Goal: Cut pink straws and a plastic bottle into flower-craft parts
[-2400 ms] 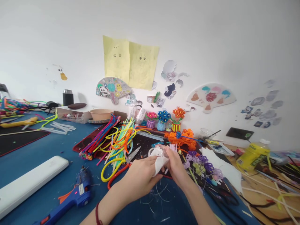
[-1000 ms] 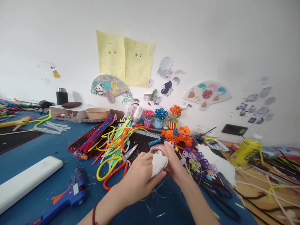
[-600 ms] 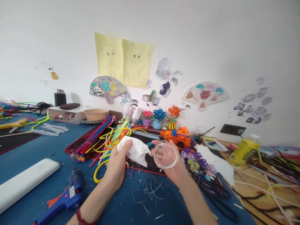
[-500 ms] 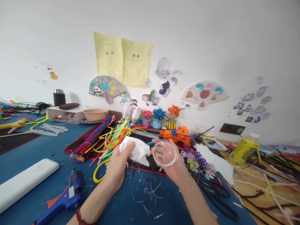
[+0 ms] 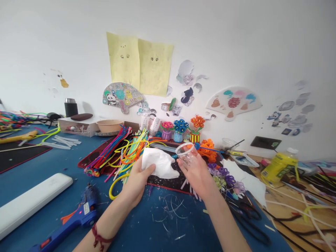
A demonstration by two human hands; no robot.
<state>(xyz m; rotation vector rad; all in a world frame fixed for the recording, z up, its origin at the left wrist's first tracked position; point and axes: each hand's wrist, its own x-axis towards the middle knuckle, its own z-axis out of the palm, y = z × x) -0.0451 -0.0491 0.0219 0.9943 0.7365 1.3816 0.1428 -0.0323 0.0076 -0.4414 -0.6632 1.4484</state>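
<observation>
My left hand (image 5: 136, 180) is closed on a crumpled white tissue (image 5: 160, 164), held just above the blue table. My right hand (image 5: 198, 173) grips a small clear plastic cup (image 5: 187, 152), tilted with its mouth up and away from me. The tissue and the cup are a little apart, side by side. Behind my hands lies a heap of coloured pipe cleaners (image 5: 126, 154) on a dark mat. Purple and orange pipe-cleaner flowers (image 5: 223, 176) lie to the right of my right hand.
A blue glue gun (image 5: 76, 220) lies at the lower left beside a long white bar (image 5: 31, 204). Small pots of pipe-cleaner flowers (image 5: 180, 131) stand by the wall. A yellow bottle (image 5: 279, 168) stands at the right. Black scissors (image 5: 249, 220) and cut scraps (image 5: 168, 210) lie on the table.
The tissue was pressed into the cup; my left hand then pulled it out to the left. My right hand has since raised the cup and tipped its mouth away from me.
</observation>
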